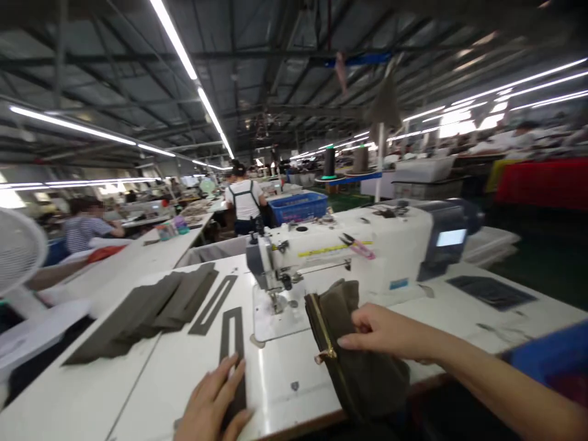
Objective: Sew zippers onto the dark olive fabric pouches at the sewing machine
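My left hand (214, 398) lies with its fingers spread on the near end of a dark strip with a long slot (233, 343), flat on the table. In my right hand (388, 331), closed with thumb and fingers pinched, is an olive fabric piece with a gold zipper (367, 373); it hangs partly over the table's front edge. A metal zipper pull (327, 354) shows on its left side. Behind the hands stands a white sewing machine (340, 245), its needle area (277, 300) apart from the cloth. Another slotted strip (214, 304) lies left of the machine.
Overlapping olive fabric pieces (151, 306) lie on the left of the white table (169, 380). Pink-handled thread snips (358, 246) rest on the machine. A dark flat piece (489, 291) lies at right. Beyond are a blue crate (298, 208), a fan (21, 251) and co-workers.
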A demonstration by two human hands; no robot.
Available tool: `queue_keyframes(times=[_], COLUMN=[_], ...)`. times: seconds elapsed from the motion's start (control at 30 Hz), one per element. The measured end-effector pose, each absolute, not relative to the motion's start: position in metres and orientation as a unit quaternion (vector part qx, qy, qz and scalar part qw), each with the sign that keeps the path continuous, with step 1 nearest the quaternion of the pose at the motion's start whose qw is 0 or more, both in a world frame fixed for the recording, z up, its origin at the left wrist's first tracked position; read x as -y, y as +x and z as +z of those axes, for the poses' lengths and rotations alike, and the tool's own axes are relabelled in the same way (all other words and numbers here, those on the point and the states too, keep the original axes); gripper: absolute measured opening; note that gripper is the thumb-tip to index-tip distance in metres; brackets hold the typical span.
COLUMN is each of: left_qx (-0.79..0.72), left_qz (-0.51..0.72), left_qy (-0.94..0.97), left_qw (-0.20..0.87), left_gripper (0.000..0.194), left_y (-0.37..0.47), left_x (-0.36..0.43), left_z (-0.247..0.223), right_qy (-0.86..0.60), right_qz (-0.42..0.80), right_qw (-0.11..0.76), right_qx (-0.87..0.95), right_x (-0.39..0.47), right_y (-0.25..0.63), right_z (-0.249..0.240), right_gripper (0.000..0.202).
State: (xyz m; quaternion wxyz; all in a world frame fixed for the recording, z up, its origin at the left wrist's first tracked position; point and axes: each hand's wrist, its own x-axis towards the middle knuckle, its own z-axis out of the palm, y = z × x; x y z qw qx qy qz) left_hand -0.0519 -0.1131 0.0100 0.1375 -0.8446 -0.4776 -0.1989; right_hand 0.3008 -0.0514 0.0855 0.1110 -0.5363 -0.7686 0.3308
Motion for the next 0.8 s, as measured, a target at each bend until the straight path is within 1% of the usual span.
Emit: queue_keyframes(times=[0.07,0.17,0.2,0.27,0.33,0.43,0.5,0.57,0.7,0.8], left_qx=[0.479,0.431,0.412,0.377,0.336,0.243,0.189,0.152,0.107,0.093], left_qz=[-0.227,-0.269,-0.272,-0.267,-0.241,-0.169,-0.123,-0.091,-0.081,-0.075], left_qy=[-0.838,-0.856,-0.866,-0.885,-0.91,-0.955,-0.974,-0.982,-0.984,-0.985], left_qw=[0.13,0.096,0.08,0.056,0.038,0.021,0.034,0.063,0.114,0.124], left_gripper=[0.04,0.023,0.021,0.023,0.023,0.013,0.009,0.013,0.017,0.02], left_y=[-0.04,-0.016,-0.008,0.008,0.025,0.048,0.059,0.066,0.068,0.068], left_x=[0.117,0.104,0.098,0.082,0.066,0.044,0.034,0.028,0.029,0.036], left_z=[0.023,0.031,0.032,0.034,0.037,0.042,0.042,0.041,0.037,0.039], right_qy=[-0.54,-0.543,-0.545,-0.545,-0.539,-0.527,-0.522,-0.517,-0.475,-0.449], right_qz=[0.276,0.184,0.145,0.073,0.032,0.021,0.045,0.063,0.035,0.055], right_qw=[0.088,0.12,0.141,0.183,0.203,0.225,0.241,0.249,0.266,0.281], right_qx=[0.79,0.811,0.814,0.815,0.817,0.819,0.817,0.817,0.838,0.847], right_x=[0.041,0.038,0.037,0.036,0.035,0.043,0.058,0.077,0.106,0.112], right_y=[0.267,0.246,0.247,0.255,0.266,0.278,0.28,0.279,0.272,0.276], right_z=[0.066,0.045,0.04,0.031,0.022,0.014,0.01,0.006,-0.004,0.0], right_gripper=[0.032,0.024,0.022,0.02,0.015,0.009,0.015,0.017,0.007,0.012])
